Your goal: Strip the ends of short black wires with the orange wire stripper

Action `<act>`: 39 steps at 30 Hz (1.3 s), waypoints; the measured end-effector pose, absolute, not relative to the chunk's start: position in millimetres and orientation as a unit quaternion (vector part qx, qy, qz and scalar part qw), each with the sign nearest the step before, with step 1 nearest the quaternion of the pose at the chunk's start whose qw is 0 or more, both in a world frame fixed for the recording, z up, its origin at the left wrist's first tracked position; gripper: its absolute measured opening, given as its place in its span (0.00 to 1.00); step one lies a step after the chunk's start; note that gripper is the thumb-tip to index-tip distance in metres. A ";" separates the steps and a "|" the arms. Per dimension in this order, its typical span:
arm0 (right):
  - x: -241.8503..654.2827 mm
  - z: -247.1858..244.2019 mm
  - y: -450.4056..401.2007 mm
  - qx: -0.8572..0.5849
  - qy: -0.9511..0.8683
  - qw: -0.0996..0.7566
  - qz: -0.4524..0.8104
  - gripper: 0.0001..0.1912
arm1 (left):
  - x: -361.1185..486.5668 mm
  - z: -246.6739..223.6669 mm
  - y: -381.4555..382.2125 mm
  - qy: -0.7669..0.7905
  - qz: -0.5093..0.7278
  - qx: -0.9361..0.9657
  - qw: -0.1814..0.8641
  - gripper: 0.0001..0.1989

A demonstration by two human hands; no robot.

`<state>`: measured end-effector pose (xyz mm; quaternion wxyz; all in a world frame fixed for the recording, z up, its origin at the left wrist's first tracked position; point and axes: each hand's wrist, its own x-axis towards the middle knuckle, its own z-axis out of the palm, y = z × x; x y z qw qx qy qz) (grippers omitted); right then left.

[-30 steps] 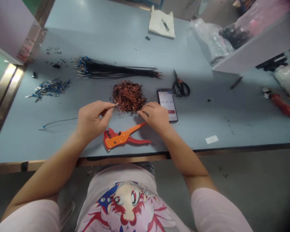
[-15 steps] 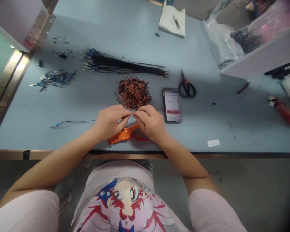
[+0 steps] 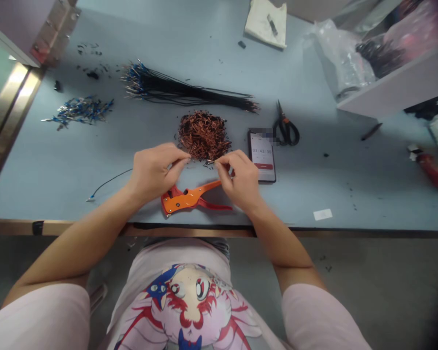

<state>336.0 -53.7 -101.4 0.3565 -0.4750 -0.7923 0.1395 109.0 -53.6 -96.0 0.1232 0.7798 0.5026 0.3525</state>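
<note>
My left hand (image 3: 155, 170) is pinched around a thin black wire (image 3: 110, 179). That wire trails out to the left and ends in a small blue-sleeved terminal (image 3: 91, 198) on the table. Thumb and forefinger of my right hand (image 3: 240, 179) are closed on a small thin piece (image 3: 210, 161) with a light tip, its kind too small to make out. A gap separates the two hands. Just beyond them lies a heap of short copper wire ends (image 3: 204, 133). Below them rests an orange and red wire stripper (image 3: 184, 200), its upper handle partly behind my right hand.
A bundle of black wires (image 3: 190, 91) lies behind the heap, with loose blue terminals (image 3: 82, 111) to the left. A phone (image 3: 263, 158) and black scissors (image 3: 286, 129) are on the right. Farther back are a white cloth (image 3: 264, 24) and a shelf with plastic bags (image 3: 345, 58).
My hands have moved apart, left hand to the left and right hand to the right. The wire's terminal end has swung down and right, and more of the wire stripper shows.
</note>
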 end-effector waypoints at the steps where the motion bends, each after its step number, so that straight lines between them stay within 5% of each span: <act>1: 338.9 -101.7 -51.2 -0.466 -0.800 0.350 0.140 0.08 | 106.0 -95.9 -51.4 0.523 0.364 0.762 0.115 0.10; 9: 348.7 -107.8 -41.9 -0.466 -0.845 0.135 0.223 0.15 | 93.6 -106.2 -37.5 0.579 0.411 0.683 0.168 0.05; 13: 347.7 -108.1 -43.3 -0.488 -0.831 0.172 0.203 0.19 | 101.4 -111.1 -41.1 0.567 0.356 0.714 0.204 0.07; 21: 346.6 -98.7 -47.6 -0.417 -0.865 0.164 0.224 0.06 | 104.9 -114.6 -40.4 0.558 0.402 0.693 0.217 0.08; 26: 346.2 -86.4 -58.9 -0.347 -0.889 0.045 0.297 0.31 | 101.8 -113.6 -38.3 0.576 0.449 0.636 0.249 0.07; 29: 340.8 -89.7 -66.3 -0.362 -0.897 0.001 0.256 0.33 | 101.1 -112.6 -36.9 0.579 0.479 0.610 0.252 0.05; 34: 335.2 -94.5 -65.4 -0.371 -0.895 0.034 0.244 0.19 | 98.4 -110.0 -34.4 0.571 0.529 0.580 0.239 0.04; 39: 350.3 -84.5 -49.6 -0.440 -0.803 0.156 0.369 0.19 | 88.3 -109.6 -31.2 0.567 0.539 0.585 0.215 0.04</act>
